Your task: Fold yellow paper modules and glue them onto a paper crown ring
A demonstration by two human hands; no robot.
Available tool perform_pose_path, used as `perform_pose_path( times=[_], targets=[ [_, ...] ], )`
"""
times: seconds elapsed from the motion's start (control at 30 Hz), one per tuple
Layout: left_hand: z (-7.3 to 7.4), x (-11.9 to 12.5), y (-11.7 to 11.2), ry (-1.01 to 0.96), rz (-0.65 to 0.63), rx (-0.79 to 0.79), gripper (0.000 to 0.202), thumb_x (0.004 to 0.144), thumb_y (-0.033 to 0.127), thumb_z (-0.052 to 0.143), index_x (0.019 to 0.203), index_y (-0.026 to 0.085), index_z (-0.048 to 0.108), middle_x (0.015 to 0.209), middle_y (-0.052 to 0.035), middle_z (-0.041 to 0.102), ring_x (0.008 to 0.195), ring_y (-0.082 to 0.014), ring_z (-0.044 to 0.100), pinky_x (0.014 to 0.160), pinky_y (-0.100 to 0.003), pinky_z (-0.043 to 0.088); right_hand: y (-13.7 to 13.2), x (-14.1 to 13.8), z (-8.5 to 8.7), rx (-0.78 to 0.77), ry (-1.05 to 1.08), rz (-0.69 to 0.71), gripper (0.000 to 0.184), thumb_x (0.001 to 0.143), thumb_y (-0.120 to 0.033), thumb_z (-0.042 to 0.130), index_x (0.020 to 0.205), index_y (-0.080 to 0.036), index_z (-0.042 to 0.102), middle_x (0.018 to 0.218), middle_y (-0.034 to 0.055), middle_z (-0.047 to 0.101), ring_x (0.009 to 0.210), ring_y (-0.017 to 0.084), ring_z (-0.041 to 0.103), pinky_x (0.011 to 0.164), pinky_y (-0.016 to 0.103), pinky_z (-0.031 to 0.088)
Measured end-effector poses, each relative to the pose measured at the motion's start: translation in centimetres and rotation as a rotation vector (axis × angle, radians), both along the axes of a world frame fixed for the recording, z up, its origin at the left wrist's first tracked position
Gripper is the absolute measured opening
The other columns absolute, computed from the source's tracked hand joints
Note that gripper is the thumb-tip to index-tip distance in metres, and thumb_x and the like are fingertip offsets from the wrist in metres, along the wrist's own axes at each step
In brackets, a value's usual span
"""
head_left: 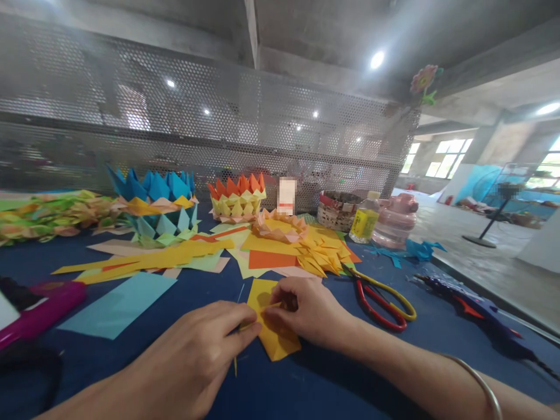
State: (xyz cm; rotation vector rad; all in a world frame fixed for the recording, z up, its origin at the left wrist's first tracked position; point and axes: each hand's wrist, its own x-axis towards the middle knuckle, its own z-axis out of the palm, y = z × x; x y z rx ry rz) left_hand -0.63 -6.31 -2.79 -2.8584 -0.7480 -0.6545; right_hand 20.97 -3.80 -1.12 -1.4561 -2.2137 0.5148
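Note:
A small rectangular sheet of yellow paper [280, 339] lies at the front of the blue table, between my hands. My left hand [205, 335] pinches its left edge between thumb and fingers. From above, my right hand [308, 306] closes thumb and fingertips on the middle of the same sheet; the exact contact is partly hidden. A thin yellow sliver [235, 366] pokes out below my left fingers. Right of my right hand rest scissors [385, 303] with red and yellow handles. A light blue paper sheet [118, 306] lies beyond my left hand.
Folded yellow paper pieces [321, 252] and yellow strips [153, 259] lie ahead. Behind them stand a blue-topped paper crown [161, 219] and an orange-topped one [238, 198]. A bottle [365, 219], pink jug [396, 220] and dark glue gun [476, 309] are at right, a magenta object [52, 300] at left.

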Motion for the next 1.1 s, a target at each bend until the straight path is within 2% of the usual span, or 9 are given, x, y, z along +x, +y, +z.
perform_pose_path(
  times=[0.13, 0.27, 0.37, 0.47, 0.57, 0.63, 0.77, 0.97, 1.1],
  targets=[
    [-0.01, -0.13, 0.03, -0.005, -0.01, 0.039, 0.048, 0.078, -0.001, 0.037, 0.113, 0.018, 0.064, 0.107, -0.0079, 0.068, 0.092, -0.0207, 0.067, 0.078, -0.031, 0.057, 0.14, 0.13, -0.19, -0.011, 0.066, 0.052, 0.006, 0.075, -0.023, 0.069, 0.074, -0.017, 0.068, 0.066, -0.0026, 0.063, 0.06, 0.009, 0.052, 0.056, 0.02, 0.034],
    [-0.12, -0.16, 0.2, -0.006, -0.017, 0.059, 0.049, 0.079, 0.0, 0.036, 0.115, 0.017, 0.063, 0.108, -0.0083, 0.069, 0.092, -0.0209, 0.067, 0.077, -0.03, 0.058, 0.24, 0.23, -0.14, -0.01, 0.086, 0.065, 0.014, 0.077, -0.03, 0.072, 0.074, -0.017, 0.068, 0.065, -0.0022, 0.061, 0.06, 0.01, 0.052, 0.054, 0.02, 0.033],
    [-0.13, -0.13, 0.23, 0.005, -0.012, 0.062, 0.048, 0.079, 0.001, 0.036, 0.115, 0.018, 0.063, 0.109, -0.0085, 0.069, 0.091, -0.0211, 0.067, 0.076, -0.031, 0.058, 0.36, 0.23, -0.4, 0.026, 0.067, 0.054, 0.019, 0.073, -0.033, 0.077, 0.076, -0.017, 0.068, 0.062, -0.0039, 0.057, 0.058, 0.009, 0.048, 0.053, 0.02, 0.031],
    [-0.15, -0.21, 0.13, 0.018, -0.007, 0.048, 0.048, 0.079, 0.0, 0.035, 0.114, 0.017, 0.063, 0.108, -0.0083, 0.068, 0.089, -0.021, 0.067, 0.076, -0.032, 0.059, 0.39, 0.22, -0.62, 0.111, 0.048, 0.103, 0.017, 0.072, -0.03, 0.079, 0.075, -0.017, 0.068, 0.063, -0.0044, 0.055, 0.06, 0.008, 0.047, 0.055, 0.02, 0.032],
    [-0.25, -0.38, 0.1, 0.027, -0.025, 0.028, 0.05, 0.078, -0.001, 0.036, 0.117, 0.017, 0.062, 0.108, -0.0081, 0.068, 0.091, -0.0219, 0.067, 0.077, -0.034, 0.059, 0.29, 0.27, -0.54, 0.18, 0.05, 0.182, 0.007, 0.076, -0.022, 0.075, 0.076, -0.017, 0.07, 0.068, -0.0032, 0.058, 0.064, 0.009, 0.049, 0.059, 0.02, 0.034],
    [-0.35, -0.48, 0.14, 0.024, -0.026, 0.011, 0.05, 0.078, -0.001, 0.037, 0.116, 0.019, 0.062, 0.108, -0.0077, 0.068, 0.093, -0.0222, 0.067, 0.078, -0.035, 0.058, 0.22, 0.34, -0.4, 0.171, 0.066, 0.209, 0.001, 0.077, -0.017, 0.071, 0.077, -0.017, 0.07, 0.066, -0.0033, 0.057, 0.062, 0.008, 0.049, 0.059, 0.02, 0.035],
    [-0.55, -0.52, 0.24, 0.004, -0.001, 0.001, 0.049, 0.08, -0.001, 0.037, 0.116, 0.02, 0.063, 0.107, -0.0077, 0.067, 0.095, -0.0227, 0.066, 0.08, -0.036, 0.058, 0.23, 0.49, -0.35, 0.156, 0.103, 0.26, 0.009, 0.076, -0.008, 0.065, 0.076, -0.016, 0.07, 0.065, -0.0036, 0.056, 0.06, 0.008, 0.049, 0.057, 0.019, 0.037],
    [-0.59, -0.42, 0.16, 0.013, 0.04, 0.004, 0.047, 0.08, 0.001, 0.038, 0.114, 0.02, 0.065, 0.102, -0.009, 0.067, 0.091, -0.0238, 0.065, 0.077, -0.038, 0.057, -0.06, 0.54, -0.56, 0.298, 0.059, 0.355, 0.015, 0.075, -0.003, 0.061, 0.075, -0.016, 0.069, 0.069, -0.0013, 0.057, 0.066, 0.01, 0.051, 0.063, 0.02, 0.039],
    [-0.46, -0.26, -0.1, 0.014, 0.068, 0.024, 0.044, 0.078, 0.002, 0.039, 0.107, 0.02, 0.067, 0.1, -0.0103, 0.067, 0.087, -0.0249, 0.065, 0.073, -0.039, 0.057, -0.51, 0.63, -0.48, 0.327, 0.018, 0.401, 0.019, 0.08, -0.004, 0.056, 0.084, -0.016, 0.069, 0.079, 0.0028, 0.06, 0.073, 0.012, 0.054, 0.066, 0.022, 0.042]
  ],
)
